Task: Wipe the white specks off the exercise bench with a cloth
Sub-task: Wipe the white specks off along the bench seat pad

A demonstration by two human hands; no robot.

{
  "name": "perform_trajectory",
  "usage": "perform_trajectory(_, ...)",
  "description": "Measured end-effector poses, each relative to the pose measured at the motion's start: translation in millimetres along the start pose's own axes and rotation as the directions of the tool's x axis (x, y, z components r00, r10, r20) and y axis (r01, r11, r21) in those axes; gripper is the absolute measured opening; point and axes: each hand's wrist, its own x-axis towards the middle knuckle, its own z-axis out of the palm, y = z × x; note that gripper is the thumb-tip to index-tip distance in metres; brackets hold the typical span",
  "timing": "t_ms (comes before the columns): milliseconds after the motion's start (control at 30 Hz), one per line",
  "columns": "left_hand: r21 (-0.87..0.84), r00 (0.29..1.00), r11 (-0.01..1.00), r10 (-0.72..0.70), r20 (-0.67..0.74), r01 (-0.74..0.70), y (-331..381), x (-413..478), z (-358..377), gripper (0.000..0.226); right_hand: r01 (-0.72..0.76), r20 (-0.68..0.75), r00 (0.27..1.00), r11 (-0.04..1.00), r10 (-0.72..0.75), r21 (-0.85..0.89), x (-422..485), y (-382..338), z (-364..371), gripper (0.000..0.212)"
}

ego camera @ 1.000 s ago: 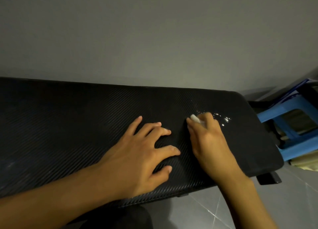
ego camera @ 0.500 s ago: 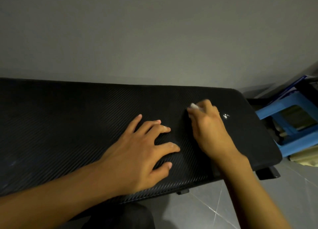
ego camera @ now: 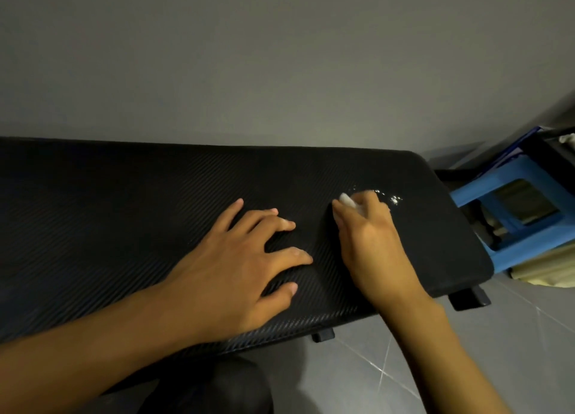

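Exercise bench point(ego camera: 124, 211) — left hand point(ego camera: 236, 264) spread flat; right hand point(ego camera: 370, 242) grips cloth point(ego camera: 347, 200) — white specks point(ego camera: 393, 199) at its 1 o'clock

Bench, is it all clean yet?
Not yet. Most of the bench looks clean. The right hand holds the white cloth against it near the right end; the left hand rests flat. To do: the white specks beyond the cloth.

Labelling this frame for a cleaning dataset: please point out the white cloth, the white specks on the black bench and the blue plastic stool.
small white cloth point(ego camera: 348, 200): head view, its exposed bunched end.
white specks point(ego camera: 395, 199): head view, on the brightest cluster.
blue plastic stool point(ego camera: 473, 189): head view, on its top frame.
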Motion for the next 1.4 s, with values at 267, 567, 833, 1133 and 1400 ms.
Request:
perform_trajectory(267,0.012,1.0,1.0,0.006,-0.019,-0.006,-1,-2,3,0.045,-0.043,-0.002,0.999,0.994,0.043,0.105,-77,0,-11,0.032)
perform_trajectory(567,0.017,1.0,1.0,0.006,-0.03,-0.006,1,-3,3,0.045,-0.119,-0.069,0.99,0.99,0.124,0.071,-42,10,-10,0.032)
perform_trajectory(833,0.021,1.0,1.0,0.007,-0.027,-0.007,1,-2,4,0.046,-0.048,-0.053,0.997,0.999,0.049,0.013,-51,24,-10,0.032)
perform_trajectory(1133,0.036,1.0,0.999,0.002,-0.018,-0.001,0,-3,5,0.047,-0.082,-0.036,0.996,0.989,0.087,0.123,-66,29,-21,0.032)
perform_trajectory(1400,0.026,1.0,1.0,0.004,-0.012,-0.004,1,-4,5,0.046,-0.142,-0.059,0.986,0.974,0.155,0.175,-41,38,-11,0.031)
